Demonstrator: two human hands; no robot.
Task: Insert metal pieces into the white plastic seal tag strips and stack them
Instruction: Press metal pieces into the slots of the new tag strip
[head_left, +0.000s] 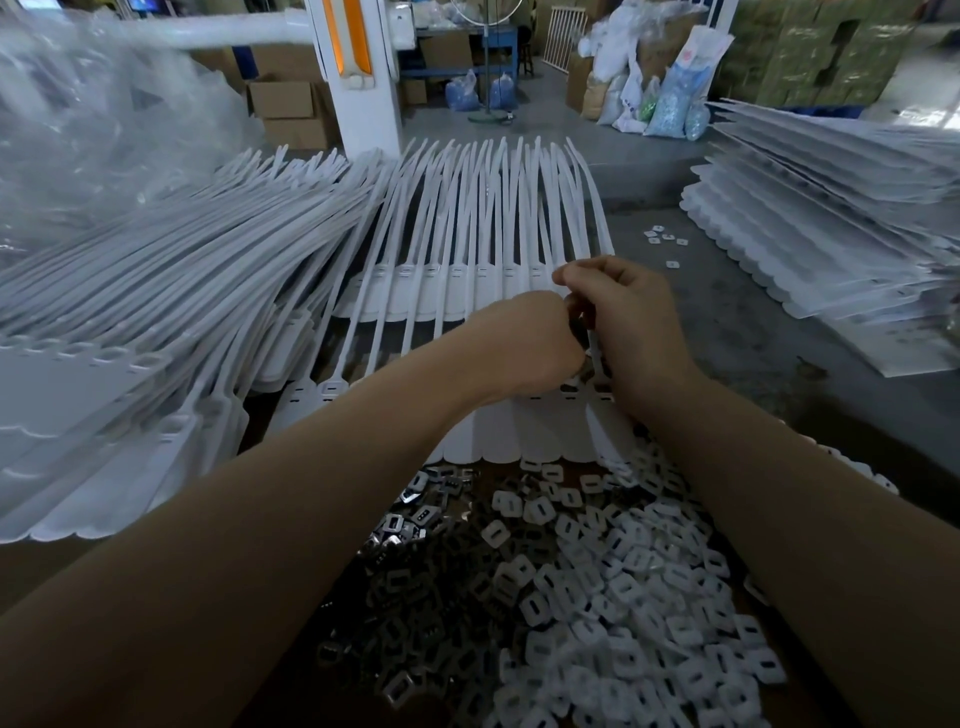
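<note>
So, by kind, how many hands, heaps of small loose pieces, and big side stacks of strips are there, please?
Hands: 2, the left hand and the right hand
Heaps of small loose pieces: 2, the metal heap and the white plastic heap
Big side stacks of strips: 2, the left stack and the right stack
Total: 6

Both forearms bare, no sleeves; hands w/o gloves, rings, watch.
</note>
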